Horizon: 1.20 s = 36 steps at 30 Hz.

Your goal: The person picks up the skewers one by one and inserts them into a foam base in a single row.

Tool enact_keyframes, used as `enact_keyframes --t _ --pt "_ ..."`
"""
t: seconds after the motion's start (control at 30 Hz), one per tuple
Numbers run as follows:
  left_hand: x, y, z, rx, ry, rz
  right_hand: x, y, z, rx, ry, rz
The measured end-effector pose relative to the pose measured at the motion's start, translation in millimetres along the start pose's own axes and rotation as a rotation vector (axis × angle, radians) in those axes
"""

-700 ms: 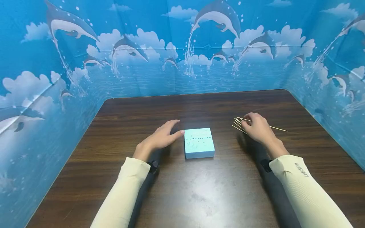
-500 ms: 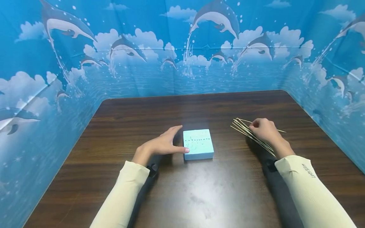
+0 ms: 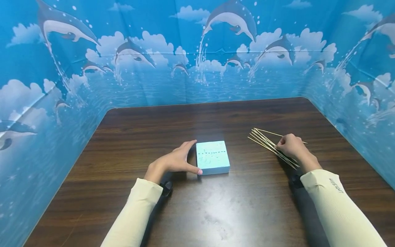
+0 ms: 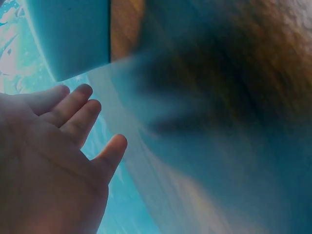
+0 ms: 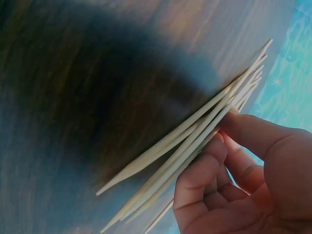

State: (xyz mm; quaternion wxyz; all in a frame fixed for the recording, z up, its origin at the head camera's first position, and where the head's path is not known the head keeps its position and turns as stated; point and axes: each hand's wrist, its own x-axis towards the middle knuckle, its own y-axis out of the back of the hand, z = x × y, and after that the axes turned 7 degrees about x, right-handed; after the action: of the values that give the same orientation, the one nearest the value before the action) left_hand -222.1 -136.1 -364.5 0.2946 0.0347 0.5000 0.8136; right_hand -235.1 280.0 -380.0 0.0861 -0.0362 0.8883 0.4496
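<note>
A pale blue foam-like block (image 3: 213,156) with a row of small holes across its top lies on the dark wooden table (image 3: 172,127). At its left side is my left hand (image 3: 172,162), thumb and fingers spread apart, the thumb tip right at the near left corner. The left wrist view shows this hand with fingers extended just below the block (image 4: 73,39). Over to the right, several thin pointed bamboo skewers (image 3: 264,140) lie in a loose fan. My right hand (image 3: 293,150) pinches at the bundle with thumb and curled fingers; the right wrist view shows the thumb against the skewers (image 5: 161,145).
One skewer (image 3: 271,133) lies at a different angle, passing behind the right hand. A blue dolphin-print cloth (image 3: 172,82) rises behind the table and along both sides. Dark straps (image 3: 166,188) sit at the wrists.
My right hand has drawn back toward me along the skewers, uncovering more of their far ends. The left thumb has slid down the block's left side to the near corner.
</note>
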Motion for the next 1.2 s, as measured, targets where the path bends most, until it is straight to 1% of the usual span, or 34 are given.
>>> enact_keyframes --t 0.13,0.33,0.43,0.5,0.6,0.67,0.87,0.93,1.03,1.2 --pt "-0.1 -0.9 -3.2 -0.001 0.020 -0.001 2 -1 0 -0.005 0.008 -0.001" --pt "0.9 -1.8 -4.7 -0.006 0.011 0.001 1 1 1 0.006 0.025 0.021" --pt "1.0 -1.9 -5.4 -0.009 0.016 -0.003 1 2 -3 0.022 0.066 0.062" --pt "1.0 -1.6 -5.6 -0.014 0.019 -0.001 0 3 -11 0.035 0.112 0.106" --pt "1.5 -1.4 -6.2 -0.031 0.017 -0.005 -3 5 -31 0.049 0.205 0.189" --pt "1.9 -1.5 -6.9 -0.044 0.014 -0.006 -6 5 -48 0.070 0.251 0.230" --pt "2.6 -2.4 -8.4 -0.063 0.010 -0.012 -15 -5 -100 0.190 0.389 0.321" --pt "3.1 -2.8 -8.9 -0.062 0.012 -0.009 -17 -11 -115 0.237 0.442 0.340" --pt "4.0 -3.2 -9.8 -0.066 0.014 -0.003 -20 -23 -135 0.307 0.505 0.343" --pt "5.3 -3.5 -9.6 -0.049 0.002 0.005 -24 -42 -161 0.380 0.559 0.363"
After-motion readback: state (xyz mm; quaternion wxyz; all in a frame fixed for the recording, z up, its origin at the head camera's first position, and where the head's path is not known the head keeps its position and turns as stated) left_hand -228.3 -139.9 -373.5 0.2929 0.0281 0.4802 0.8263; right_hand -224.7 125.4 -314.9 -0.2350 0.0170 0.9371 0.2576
